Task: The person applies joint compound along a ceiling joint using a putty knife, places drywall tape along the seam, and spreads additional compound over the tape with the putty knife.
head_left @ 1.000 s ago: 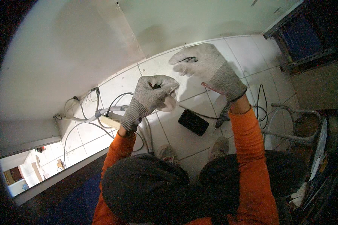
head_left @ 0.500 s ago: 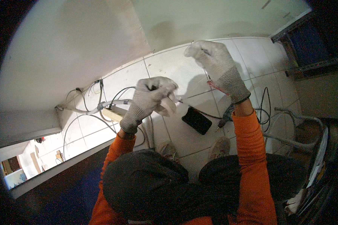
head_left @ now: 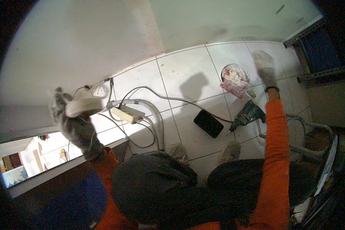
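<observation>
Left hand [head_left: 77,126], gloved, blurred, raised at left; grip clenched on pale flat piece [head_left: 84,106], long axis roughly horizontal, free end pointing right toward power strip [head_left: 128,114] just beside it on tiled floor [head_left: 180,73]. White cables [head_left: 151,115] loop around strip. Black phone [head_left: 208,123] flat on floor, centre. Cordless drill [head_left: 246,114] lies right of phone, bit pointing lower left. Small tub [head_left: 234,78] above drill. Right hand [head_left: 265,68], gloved, just right of tub; grip state cannot tell, blurred.

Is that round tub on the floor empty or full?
Full: the round tub stands upright, heaped with crumpled white and red bits; right hand reaches beside it.
</observation>
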### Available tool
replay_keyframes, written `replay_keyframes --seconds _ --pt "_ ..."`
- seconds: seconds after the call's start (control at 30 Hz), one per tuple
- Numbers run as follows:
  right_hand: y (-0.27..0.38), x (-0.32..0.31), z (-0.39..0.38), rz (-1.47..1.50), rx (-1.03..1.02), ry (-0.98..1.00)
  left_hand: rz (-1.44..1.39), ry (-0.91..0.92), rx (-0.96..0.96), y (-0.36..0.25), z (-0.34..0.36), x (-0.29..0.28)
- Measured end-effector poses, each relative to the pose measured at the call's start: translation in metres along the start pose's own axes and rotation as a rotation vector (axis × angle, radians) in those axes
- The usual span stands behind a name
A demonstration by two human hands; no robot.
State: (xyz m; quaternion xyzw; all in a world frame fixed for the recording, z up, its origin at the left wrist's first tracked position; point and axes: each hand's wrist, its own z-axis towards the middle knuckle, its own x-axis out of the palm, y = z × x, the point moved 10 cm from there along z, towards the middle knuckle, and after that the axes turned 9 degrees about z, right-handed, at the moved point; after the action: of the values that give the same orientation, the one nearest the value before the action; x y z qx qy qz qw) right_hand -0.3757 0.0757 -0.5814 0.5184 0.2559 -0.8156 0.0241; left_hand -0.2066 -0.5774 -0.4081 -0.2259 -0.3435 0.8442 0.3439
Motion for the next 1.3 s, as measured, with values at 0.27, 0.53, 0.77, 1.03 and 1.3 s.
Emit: replay_keyframes --seconds 0.27,0.53,0.77,1.03,1.3 --pt "-0.023 0.012 -0.019 0.509 0.182 0.558 -0.061 0.055 -0.286 0.039 0.002 0.027" --pt "0.146 -0.038 -0.024 1.361 0.214 0.566 -0.083 0.175 -0.368 0.05 -0.018 0.107" --pt "0.179 0.038 -0.137 1.922 1.585 0.181 -0.241 0.29 -0.414 0.057 -0.014 0.141" --pt "0.194 0.104 -0.164 2.0 1.913 -0.423 -0.199 0.406 -0.463 0.019 -0.005 0.184" --pt "0.204 0.047 -0.107 1.527 1.165 0.077 -0.181 0.375 -0.523 0.021 -0.015 0.197"
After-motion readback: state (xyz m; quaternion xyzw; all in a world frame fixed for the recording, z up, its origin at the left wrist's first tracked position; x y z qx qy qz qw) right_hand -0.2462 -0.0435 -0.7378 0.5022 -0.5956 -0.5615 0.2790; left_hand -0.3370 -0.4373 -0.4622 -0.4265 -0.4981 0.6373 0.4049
